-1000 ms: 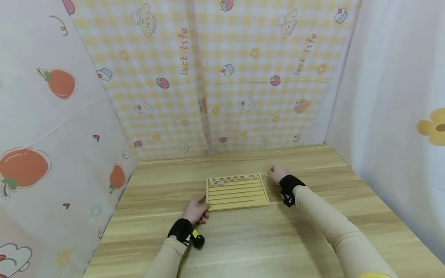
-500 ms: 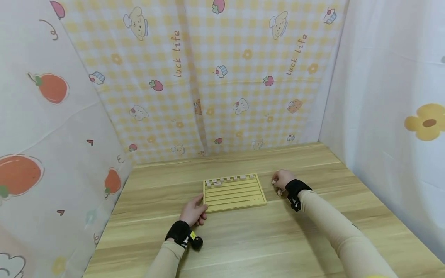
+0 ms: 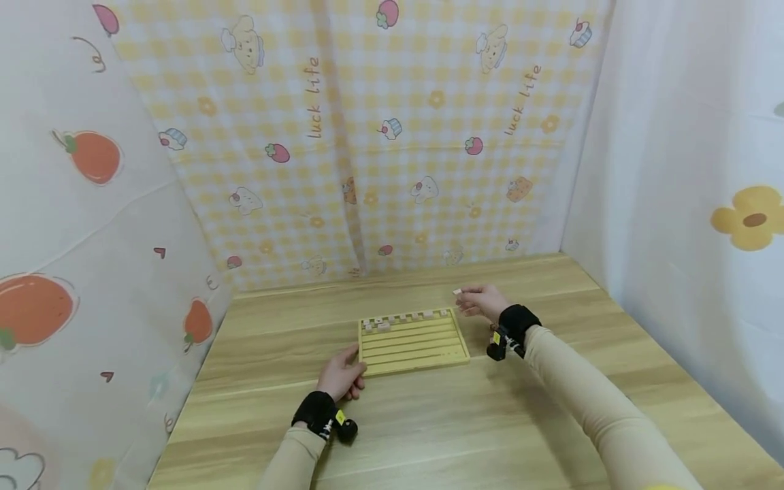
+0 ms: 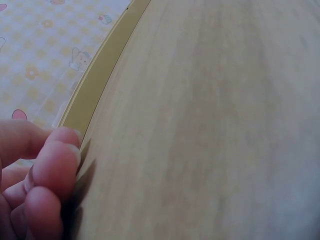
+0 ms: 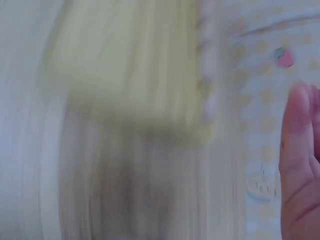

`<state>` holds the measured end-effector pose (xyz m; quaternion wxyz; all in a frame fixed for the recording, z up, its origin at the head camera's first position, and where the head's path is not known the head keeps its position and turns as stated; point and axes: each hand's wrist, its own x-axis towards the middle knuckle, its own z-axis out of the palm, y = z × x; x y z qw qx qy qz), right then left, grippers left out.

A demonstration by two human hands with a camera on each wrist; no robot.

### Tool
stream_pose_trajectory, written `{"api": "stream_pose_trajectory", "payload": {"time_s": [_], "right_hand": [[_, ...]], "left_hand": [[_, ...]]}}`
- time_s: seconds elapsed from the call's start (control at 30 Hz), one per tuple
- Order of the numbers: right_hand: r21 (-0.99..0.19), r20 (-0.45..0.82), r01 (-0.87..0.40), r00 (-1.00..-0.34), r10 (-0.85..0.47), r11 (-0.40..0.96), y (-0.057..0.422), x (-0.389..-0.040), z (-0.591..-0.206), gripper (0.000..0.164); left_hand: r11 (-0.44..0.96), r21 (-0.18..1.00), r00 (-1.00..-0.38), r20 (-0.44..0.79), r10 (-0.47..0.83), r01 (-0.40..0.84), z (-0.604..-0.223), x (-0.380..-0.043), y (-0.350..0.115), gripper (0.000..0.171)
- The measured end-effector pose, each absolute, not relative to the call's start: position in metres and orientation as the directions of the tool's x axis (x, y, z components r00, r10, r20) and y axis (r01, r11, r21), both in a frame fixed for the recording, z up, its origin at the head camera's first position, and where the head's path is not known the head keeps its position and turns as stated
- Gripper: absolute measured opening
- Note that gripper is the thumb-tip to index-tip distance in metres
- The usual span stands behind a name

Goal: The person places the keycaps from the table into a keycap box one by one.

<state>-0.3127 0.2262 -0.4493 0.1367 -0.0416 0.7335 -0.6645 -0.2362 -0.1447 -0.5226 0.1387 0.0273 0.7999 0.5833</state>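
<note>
A yellow slotted board [image 3: 416, 345] lies on the table with several small pale tiles [image 3: 384, 327] standing in its back rows. At the board's left edge my left hand [image 3: 341, 376] holds the near corner, thumb on top. The left wrist view has those fingers [image 4: 57, 167] against the board's yellow side [image 4: 95, 90]. Raised beyond the back right corner, my right hand [image 3: 484, 301] pinches a small white tile [image 3: 457, 292] at its fingertips. In the right wrist view the board [image 5: 120, 70] is blurred and only part of the hand shows; the tile is out of sight there.
The wood-grain table [image 3: 416, 429] spreads around the board. A checked cloth [image 3: 404, 163] hangs behind it, with printed cloths on the left and right sides. Small loose pieces by the right wrist are mostly hidden.
My right hand dips toward small pieces right of the board, then rises back and leftward with a white tile in its fingertips. The left hand stays on the board's corner.
</note>
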Motion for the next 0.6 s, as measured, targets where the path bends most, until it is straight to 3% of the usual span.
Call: {"api": "stream_pose_trajectory", "payload": {"time_s": [0.13,0.27,0.43,0.6], "right_hand": [[-0.945,-0.176,0.253,-0.927,-0.331,-0.206,0.211,-0.315,-0.449,0.042],[-0.876,-0.176,0.324,-0.905,-0.388,-0.358,0.198,-0.315,-0.448,0.028],[-0.809,-0.193,0.388,-0.884,-0.425,-0.441,0.191,-0.316,-0.449,0.035],[-0.797,-0.216,0.409,-0.88,-0.423,-0.444,0.189,-0.321,-0.453,0.029]], "left_hand": [[0.31,0.943,-0.959,-0.191,0.21,-0.119,-0.523,-0.236,-0.144,0.064],[0.308,0.945,-0.959,-0.185,0.213,-0.114,-0.524,-0.235,-0.145,0.064],[0.312,0.944,-0.96,-0.181,0.215,-0.108,-0.525,-0.236,-0.146,0.063],[0.307,0.944,-0.958,-0.192,0.215,-0.12,-0.524,-0.238,-0.147,0.064]]}}
